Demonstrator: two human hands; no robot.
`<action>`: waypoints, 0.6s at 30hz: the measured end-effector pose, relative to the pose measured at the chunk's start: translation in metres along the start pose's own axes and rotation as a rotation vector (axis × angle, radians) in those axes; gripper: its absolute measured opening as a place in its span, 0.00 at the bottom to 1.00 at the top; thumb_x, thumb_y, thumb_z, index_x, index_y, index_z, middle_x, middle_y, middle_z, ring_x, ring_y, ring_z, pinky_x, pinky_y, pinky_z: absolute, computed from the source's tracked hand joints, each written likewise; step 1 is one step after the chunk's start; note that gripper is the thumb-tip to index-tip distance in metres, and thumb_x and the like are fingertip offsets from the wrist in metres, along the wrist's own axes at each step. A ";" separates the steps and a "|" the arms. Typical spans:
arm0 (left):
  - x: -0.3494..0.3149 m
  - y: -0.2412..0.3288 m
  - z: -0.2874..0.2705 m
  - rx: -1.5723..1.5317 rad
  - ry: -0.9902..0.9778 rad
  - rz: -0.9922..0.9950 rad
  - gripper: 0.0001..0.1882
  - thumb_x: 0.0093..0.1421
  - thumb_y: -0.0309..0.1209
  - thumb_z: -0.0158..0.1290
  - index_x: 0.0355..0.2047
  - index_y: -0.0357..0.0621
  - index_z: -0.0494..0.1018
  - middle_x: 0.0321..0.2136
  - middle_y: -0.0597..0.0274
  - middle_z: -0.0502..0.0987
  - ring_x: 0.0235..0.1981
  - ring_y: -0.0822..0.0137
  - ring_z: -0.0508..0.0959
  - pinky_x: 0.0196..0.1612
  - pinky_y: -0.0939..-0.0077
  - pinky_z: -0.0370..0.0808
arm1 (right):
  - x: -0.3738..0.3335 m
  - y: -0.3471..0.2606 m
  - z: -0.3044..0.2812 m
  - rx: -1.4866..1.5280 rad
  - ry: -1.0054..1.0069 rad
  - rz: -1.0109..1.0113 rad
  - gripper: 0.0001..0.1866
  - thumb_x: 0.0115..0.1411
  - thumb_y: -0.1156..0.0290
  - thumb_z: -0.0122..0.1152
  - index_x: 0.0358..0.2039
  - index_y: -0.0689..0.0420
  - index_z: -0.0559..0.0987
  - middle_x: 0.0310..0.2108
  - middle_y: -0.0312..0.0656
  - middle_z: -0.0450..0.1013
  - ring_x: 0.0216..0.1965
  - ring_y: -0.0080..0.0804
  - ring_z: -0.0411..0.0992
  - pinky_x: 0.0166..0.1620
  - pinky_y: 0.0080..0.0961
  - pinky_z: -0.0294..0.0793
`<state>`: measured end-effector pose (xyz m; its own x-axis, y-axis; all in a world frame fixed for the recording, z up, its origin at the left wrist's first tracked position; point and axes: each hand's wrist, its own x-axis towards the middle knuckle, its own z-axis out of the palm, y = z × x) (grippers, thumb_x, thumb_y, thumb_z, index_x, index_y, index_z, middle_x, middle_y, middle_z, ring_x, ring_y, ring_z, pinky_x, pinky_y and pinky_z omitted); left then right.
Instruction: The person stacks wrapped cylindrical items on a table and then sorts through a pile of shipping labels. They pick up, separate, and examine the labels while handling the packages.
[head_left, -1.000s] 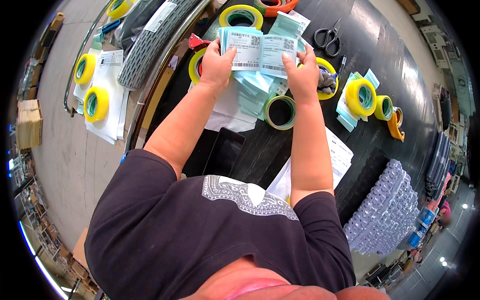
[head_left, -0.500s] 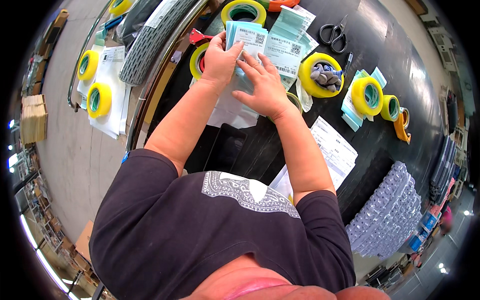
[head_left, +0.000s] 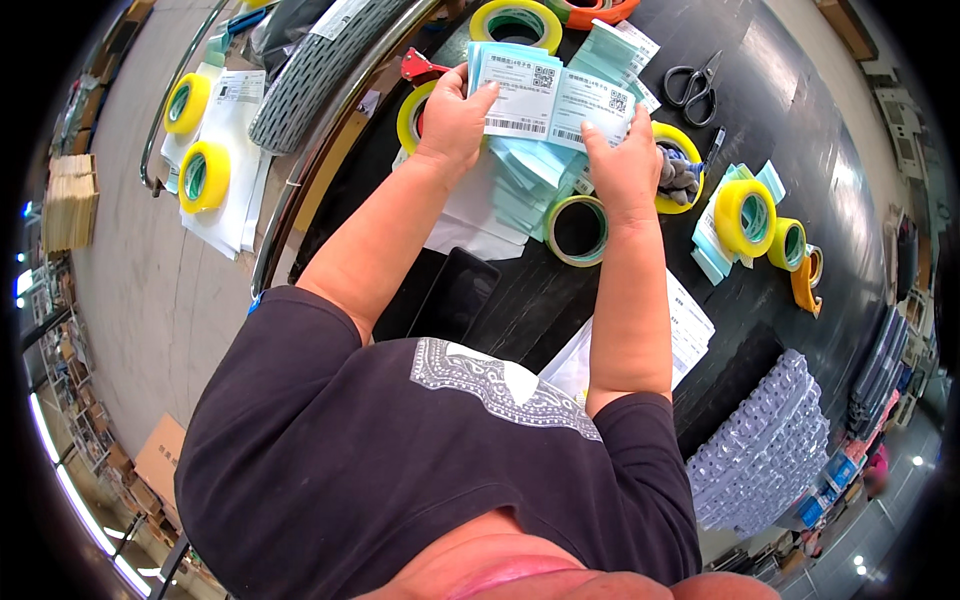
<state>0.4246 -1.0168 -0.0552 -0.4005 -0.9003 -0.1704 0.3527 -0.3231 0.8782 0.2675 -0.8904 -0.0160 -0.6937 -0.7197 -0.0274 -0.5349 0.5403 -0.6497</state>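
While both hands are raised over the black table [head_left: 800,120], left hand [head_left: 452,120] grips a stack of pale blue labels [head_left: 515,85] and right hand [head_left: 622,168] pinches a single label [head_left: 590,108] beside it, above loose labels [head_left: 525,175] and a tape roll [head_left: 578,230].

Two pale blue-and-white labels are held side by side over the black tabletop [head_left: 800,120]: the left label [head_left: 515,95] in the left hand [head_left: 455,120], the right label [head_left: 590,115] in the right hand [head_left: 625,170]. Under them lies a fanned pile of blue labels [head_left: 525,175]. More labels [head_left: 620,45] lie beyond. A dark phone [head_left: 455,290], screen unlit, lies near the body, with white printed sheets [head_left: 690,335] beside the right forearm.
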 end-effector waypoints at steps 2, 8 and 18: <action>-0.002 0.002 0.002 0.001 0.008 -0.020 0.20 0.60 0.19 0.51 0.53 0.29 0.64 0.46 0.52 0.74 0.45 0.66 0.76 0.49 0.74 0.75 | 0.004 0.004 0.000 -0.032 0.003 0.021 0.45 0.52 0.53 0.65 0.62 0.69 0.59 0.55 0.59 0.68 0.57 0.57 0.63 0.63 0.40 0.55; 0.001 -0.002 0.001 -0.020 0.018 0.004 0.22 0.60 0.19 0.51 0.55 0.28 0.63 0.46 0.52 0.74 0.44 0.66 0.77 0.49 0.74 0.74 | 0.004 0.017 0.009 0.037 0.068 -0.017 0.44 0.53 0.55 0.65 0.62 0.68 0.59 0.54 0.57 0.69 0.54 0.54 0.65 0.62 0.40 0.55; 0.001 -0.003 0.001 -0.007 0.014 0.003 0.23 0.60 0.19 0.51 0.56 0.28 0.62 0.47 0.52 0.74 0.45 0.66 0.76 0.50 0.73 0.74 | -0.005 0.017 0.016 0.657 0.162 -0.032 0.40 0.52 0.72 0.65 0.63 0.69 0.57 0.53 0.51 0.65 0.49 0.35 0.68 0.51 0.31 0.71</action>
<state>0.4223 -1.0165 -0.0573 -0.3877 -0.9053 -0.1735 0.3597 -0.3219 0.8758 0.2691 -0.8847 -0.0390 -0.7733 -0.6289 0.0806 -0.1875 0.1053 -0.9766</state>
